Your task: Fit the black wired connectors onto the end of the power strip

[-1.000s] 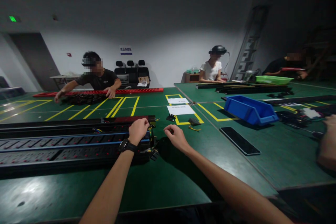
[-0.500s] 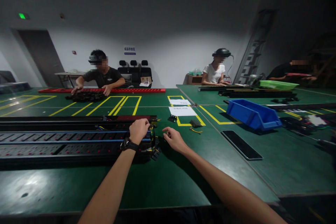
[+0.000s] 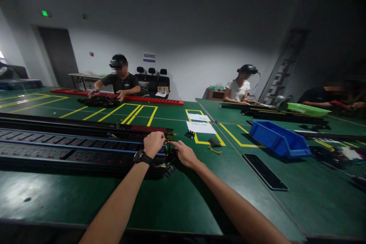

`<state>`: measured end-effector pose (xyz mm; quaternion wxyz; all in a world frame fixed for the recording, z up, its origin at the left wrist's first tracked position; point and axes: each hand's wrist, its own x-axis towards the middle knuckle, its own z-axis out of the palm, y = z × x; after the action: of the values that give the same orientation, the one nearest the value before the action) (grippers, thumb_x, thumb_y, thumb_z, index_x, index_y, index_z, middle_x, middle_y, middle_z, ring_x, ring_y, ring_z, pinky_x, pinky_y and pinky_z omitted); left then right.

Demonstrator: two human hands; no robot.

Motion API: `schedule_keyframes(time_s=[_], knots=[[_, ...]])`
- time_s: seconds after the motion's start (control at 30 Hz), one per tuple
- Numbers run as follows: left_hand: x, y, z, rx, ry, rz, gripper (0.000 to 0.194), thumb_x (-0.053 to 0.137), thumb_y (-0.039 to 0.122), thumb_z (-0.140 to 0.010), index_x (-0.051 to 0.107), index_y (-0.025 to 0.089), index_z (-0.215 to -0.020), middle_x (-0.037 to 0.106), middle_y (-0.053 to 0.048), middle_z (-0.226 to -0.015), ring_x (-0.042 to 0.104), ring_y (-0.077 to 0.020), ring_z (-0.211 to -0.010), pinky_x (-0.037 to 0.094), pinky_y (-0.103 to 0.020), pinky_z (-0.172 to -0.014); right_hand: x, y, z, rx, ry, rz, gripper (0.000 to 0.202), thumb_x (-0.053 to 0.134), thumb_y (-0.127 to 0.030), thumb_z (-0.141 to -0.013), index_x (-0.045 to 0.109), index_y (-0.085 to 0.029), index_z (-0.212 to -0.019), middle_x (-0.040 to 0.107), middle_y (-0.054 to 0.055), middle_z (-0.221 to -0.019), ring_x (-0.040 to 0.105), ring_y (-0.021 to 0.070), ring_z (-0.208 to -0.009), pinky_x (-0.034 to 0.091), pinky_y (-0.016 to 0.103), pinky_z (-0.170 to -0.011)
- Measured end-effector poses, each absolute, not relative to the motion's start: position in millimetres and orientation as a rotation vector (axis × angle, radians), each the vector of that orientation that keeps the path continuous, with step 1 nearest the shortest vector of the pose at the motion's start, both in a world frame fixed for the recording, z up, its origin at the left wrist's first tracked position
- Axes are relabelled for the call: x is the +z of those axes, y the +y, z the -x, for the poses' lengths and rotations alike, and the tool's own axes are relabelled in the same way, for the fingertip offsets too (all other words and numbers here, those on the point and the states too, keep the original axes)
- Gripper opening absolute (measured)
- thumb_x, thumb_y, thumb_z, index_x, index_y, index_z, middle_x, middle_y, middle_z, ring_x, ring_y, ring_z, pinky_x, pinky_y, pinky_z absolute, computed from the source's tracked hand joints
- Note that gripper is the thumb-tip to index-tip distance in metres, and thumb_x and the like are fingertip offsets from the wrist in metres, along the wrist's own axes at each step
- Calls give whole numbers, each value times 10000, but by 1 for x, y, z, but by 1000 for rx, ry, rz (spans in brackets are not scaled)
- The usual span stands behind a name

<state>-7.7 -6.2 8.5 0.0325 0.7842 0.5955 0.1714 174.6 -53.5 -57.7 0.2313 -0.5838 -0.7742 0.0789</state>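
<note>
Several long black power strips (image 3: 97, 156) with rows of sockets and small red dots lie side by side from the left. My left hand (image 3: 154, 144), a watch on its wrist, rests over the right end of one strip with its fingers curled round the end. Yellow-green wires (image 3: 167, 145) show at its fingertips. From the right, my right hand (image 3: 186, 154) reaches to the same end, index finger stretched out against or very near the wires. Its other fingers are bent and partly hidden; I see nothing held. A loose black end piece (image 3: 169, 171) hangs below at the strips' end.
Beyond the strips lie white paper sheets (image 3: 201, 127), a small black part (image 3: 190, 134) and a short yellow wire (image 3: 215, 150). Right are a blue bin (image 3: 278, 141) and a phone (image 3: 265, 172). Across the table, co-workers handle dark parts (image 3: 101, 100) and long strips (image 3: 263, 112).
My right hand has moved left to the strip end, and its index finger has straightened. My left hand stays on the strip. The view has shifted and tilted slightly.
</note>
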Motion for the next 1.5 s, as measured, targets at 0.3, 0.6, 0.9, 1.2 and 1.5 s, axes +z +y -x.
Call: schedule_keyframes(time_s=[0.3,0.6,0.9,1.2,1.5], knots=[[4,-2,8,547,1789,-2390,218,599,400,-891,776,325,-993,776,-68,-1012,720,-280,-993,538,-371,-861,-56,-54,-175,238,-2149,1644,495,356,-248,-1014,488,-411,-1463,601,17,-1104,607,192,-957,408,265,-789],[-3,5,4,584,1600,-2489,304,507,336,-934,753,312,-1112,769,-54,-1115,708,-244,-1052,538,-341,-910,-59,-52,-177,222,-2172,1656,514,340,-250,-1021,468,-416,-1491,598,24,-1078,614,186,-912,405,265,-758],[-1,4,5,534,1393,-2577,358,472,219,-907,782,327,-1050,774,4,-1129,701,-213,-1083,536,-294,-901,-60,-52,-177,148,-2231,1662,561,370,-233,-1000,415,-415,-1529,600,48,-1091,621,197,-875,391,266,-705],[3,0,6,543,1448,-2554,389,438,227,-923,787,337,-1053,767,25,-1158,697,-209,-1097,536,-286,-912,-69,-33,-203,187,-1640,1410,438,374,-273,-941,689,-199,-1237,699,51,-889,618,195,-775,475,291,-750],[4,0,5,556,1462,-2539,352,477,245,-914,792,341,-1039,763,28,-1163,697,-203,-1069,540,-294,-912,-45,-61,-316,24,-1025,2336,431,392,-406,-967,720,-203,-1158,713,197,-1033,684,334,-940,482,430,-798]])
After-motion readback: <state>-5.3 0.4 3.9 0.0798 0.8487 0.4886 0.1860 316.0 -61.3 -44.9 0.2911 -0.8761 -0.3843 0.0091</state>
